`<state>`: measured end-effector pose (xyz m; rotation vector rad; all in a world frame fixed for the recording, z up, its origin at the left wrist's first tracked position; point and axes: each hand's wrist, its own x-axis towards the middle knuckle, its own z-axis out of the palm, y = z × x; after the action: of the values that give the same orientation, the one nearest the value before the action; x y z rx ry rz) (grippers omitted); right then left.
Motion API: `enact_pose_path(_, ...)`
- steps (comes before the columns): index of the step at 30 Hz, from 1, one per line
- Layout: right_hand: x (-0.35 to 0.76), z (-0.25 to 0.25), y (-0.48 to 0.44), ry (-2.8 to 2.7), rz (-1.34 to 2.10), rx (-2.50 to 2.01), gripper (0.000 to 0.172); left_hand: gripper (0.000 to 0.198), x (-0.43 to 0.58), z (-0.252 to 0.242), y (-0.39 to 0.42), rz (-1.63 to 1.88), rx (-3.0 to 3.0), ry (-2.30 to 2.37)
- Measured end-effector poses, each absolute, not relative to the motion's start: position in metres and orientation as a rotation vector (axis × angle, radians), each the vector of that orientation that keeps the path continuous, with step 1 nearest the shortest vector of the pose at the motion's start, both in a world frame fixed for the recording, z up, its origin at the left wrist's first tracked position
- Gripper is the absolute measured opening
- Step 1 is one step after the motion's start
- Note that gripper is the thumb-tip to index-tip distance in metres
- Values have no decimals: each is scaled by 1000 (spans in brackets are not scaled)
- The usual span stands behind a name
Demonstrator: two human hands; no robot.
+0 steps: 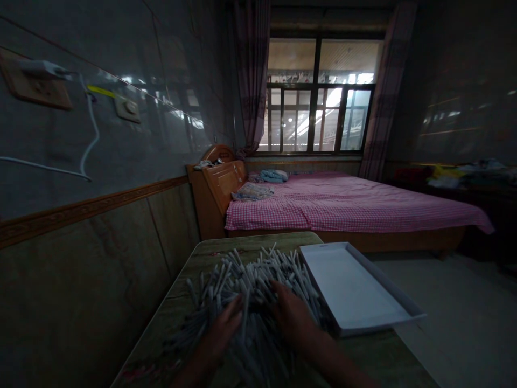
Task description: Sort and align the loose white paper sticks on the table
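A large loose heap of slim, pale, pen-like sticks (258,272) lies on a green marble-patterned table (173,302). My left hand (226,323) reaches into the near left part of the heap, its fingers stretched forward against the sticks. Opposite it, my right hand (293,315) touches the heap from the right, with fingers extended and somewhat apart. Sticks lie between the two hands. Dim light and blur hide the fingertips. To the right of the heap, a shallow white tray (355,285) rests on the table with nothing in it, its right side reaching past the table edge.
A tiled wall (100,280) runs close along the left, with a socket and plugged-in charger (42,70). Beyond the table stands a bed with a pink checked cover (323,205) and wooden headboard (222,186). A window (319,113) is behind it.
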<state>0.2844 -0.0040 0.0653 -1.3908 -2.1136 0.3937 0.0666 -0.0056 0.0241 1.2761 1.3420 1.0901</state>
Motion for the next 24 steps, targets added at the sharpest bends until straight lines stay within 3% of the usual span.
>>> enact_pose_path(2, 276, 54, -14, -2182, 340, -1268, 47, 80, 50, 27, -6, 1120, 1276, 1408)
enact_pose_path(6, 248, 30, -34, -2472, 193, -908, 40, 45, 7, 43, -16, 1062, 1464, 1806)
enact_pose_path(9, 233, 18, -38, -2587, 224, -821, 48, 31, -18, 48, -32, 860, 1576, 2018)
enact_pose_path(12, 232, 14, -33, -2591, 295, -901, 48, 43, -27, 40, -48, 485, 1709, 2237)
enact_pose_path(17, 242, 14, -29, -2439, 232, -934, 43, 60, -18, 28, -57, 169, 1843, 2299)
enact_pose_path(24, 249, 9, -43, -2279, 177, -820, 32, 53, -17, 40, -57, 229, 1732, 2231)
